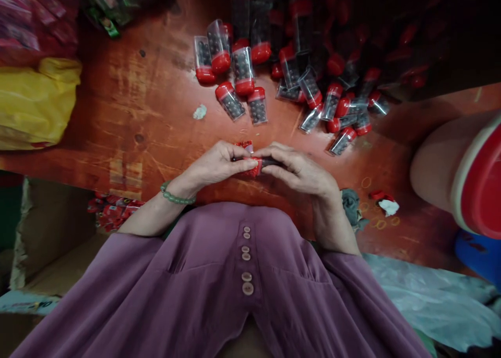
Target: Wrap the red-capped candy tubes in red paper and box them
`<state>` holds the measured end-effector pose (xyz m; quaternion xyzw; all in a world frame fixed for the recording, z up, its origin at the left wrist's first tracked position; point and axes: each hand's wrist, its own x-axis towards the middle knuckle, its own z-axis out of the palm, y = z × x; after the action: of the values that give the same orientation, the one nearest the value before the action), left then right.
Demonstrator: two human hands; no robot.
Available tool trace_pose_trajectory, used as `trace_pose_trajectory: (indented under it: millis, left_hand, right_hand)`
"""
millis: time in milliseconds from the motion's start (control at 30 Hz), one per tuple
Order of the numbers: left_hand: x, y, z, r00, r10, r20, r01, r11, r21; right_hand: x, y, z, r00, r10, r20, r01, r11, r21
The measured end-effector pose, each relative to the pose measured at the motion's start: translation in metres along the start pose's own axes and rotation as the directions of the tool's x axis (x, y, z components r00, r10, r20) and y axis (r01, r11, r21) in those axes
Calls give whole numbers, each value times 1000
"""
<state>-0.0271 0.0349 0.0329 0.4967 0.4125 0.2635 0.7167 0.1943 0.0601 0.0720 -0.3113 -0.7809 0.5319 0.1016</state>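
Close in front of my body, both hands meet over a small red-and-dark piece (pixel 256 166), whose exact kind I cannot make out. My left hand (pixel 219 163) pinches its red part between thumb and fingers. On the other side, my right hand (pixel 299 169) has thumb and fingers closed round the dark end. A red printed packet or label (pixel 245 145) shows just beyond the fingertips. Farther off lie clear tubes with red caps, filled with dark balls; the nearest is a tube (pixel 258 106) straight ahead of my hands.
Many more red-capped tubes (pixel 309 86) spread toward the dark far right. A yellow bag (pixel 37 105) sits at left. A tub with a red lid (pixel 485 175) stands at right, near rubber bands (pixel 378 222) and a grey cloth (pixel 350 204). Red packets (pixel 115 212) fill a cardboard box (pixel 47 227).
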Motion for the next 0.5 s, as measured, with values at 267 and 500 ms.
trace_pose_trajectory:
  millis: [267,500]
  left_hand:
    - [-3,-25,4,979,123,-162,-136,988,-71]
    - [-16,-28,11,933,348,-87,-281,860,426]
  right_hand:
    - [-6,32,19,903,259,-343,-77,883,463]
    - [-15,45,17,749,309,-586,92,827,554]
